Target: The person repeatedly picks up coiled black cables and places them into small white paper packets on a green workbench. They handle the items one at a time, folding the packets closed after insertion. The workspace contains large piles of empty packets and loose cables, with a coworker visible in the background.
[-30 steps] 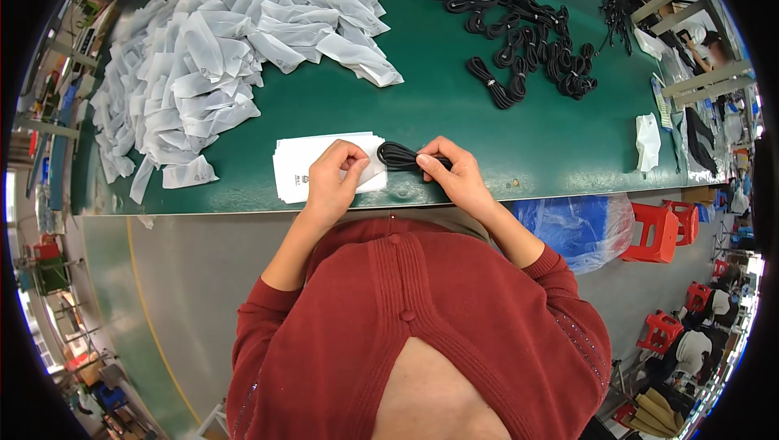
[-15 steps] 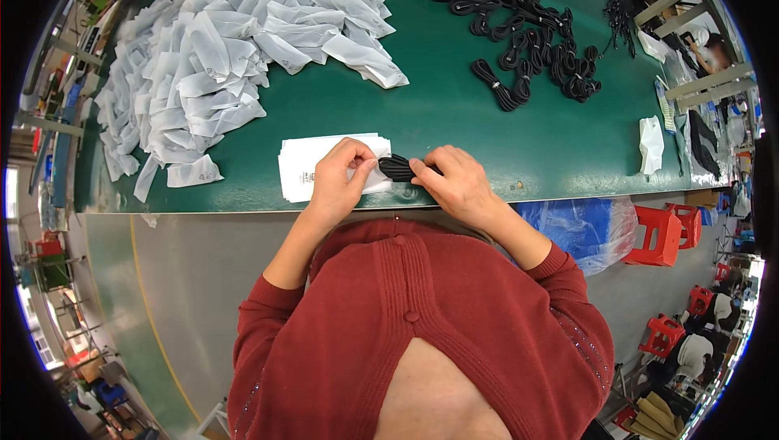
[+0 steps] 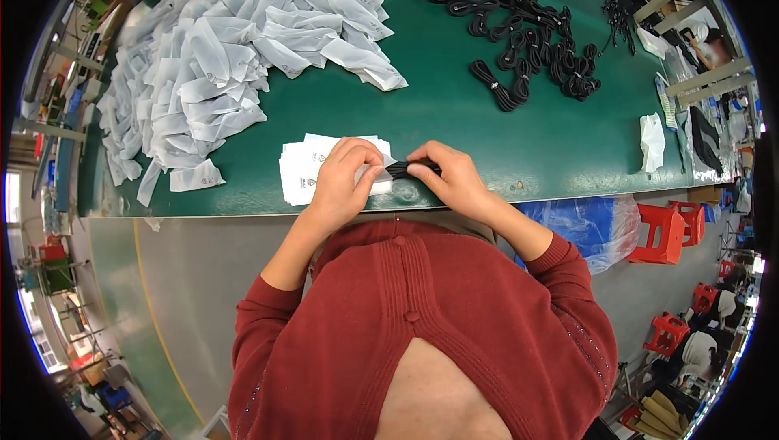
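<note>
Centre frame, near table edge: left hand (image 3: 345, 176) pinching white pouch (image 3: 312, 166); right hand (image 3: 454, 180) closed on coiled black cable (image 3: 410, 168); cable light, floppy, best gripped mid-bundle; pouch thin, slippery.

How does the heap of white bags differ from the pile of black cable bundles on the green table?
The white bags are flat, pale and heaped thickly at the far left; the black cable bundles are coiled, dark and spread thinner at the far right. The bag heap is larger. Both lie untouched on the green table.
</note>
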Tool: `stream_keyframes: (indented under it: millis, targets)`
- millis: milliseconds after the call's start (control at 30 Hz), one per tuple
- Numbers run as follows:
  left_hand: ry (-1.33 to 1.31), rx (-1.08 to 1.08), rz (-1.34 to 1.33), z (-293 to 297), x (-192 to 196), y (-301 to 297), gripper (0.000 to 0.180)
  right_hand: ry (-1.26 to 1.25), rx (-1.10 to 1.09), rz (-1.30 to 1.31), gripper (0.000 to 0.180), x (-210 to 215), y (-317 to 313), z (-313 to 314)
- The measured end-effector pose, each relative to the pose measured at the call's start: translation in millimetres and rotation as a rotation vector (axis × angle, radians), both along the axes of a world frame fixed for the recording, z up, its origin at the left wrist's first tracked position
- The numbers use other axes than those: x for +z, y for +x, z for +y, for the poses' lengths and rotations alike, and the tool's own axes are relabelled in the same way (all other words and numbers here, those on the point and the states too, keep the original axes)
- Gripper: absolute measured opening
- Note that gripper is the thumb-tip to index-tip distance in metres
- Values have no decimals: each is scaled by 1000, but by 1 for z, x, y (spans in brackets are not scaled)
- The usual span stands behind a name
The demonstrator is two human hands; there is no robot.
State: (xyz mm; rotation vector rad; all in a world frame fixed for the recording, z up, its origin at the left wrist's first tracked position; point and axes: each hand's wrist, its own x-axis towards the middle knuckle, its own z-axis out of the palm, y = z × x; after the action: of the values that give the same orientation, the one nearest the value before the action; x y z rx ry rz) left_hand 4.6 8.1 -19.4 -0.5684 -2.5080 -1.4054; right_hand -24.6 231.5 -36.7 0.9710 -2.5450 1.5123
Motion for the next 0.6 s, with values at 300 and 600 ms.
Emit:
stream_keyframes:
  millis: [300, 600]
  targets:
    - [-13, -5, 56, 0, 23, -8, 8, -250, 12, -505, 21, 12, 5, -15]
    - [666, 39, -221, -51, 46, -48, 11, -100, -154, 373, 43, 36, -26, -10]
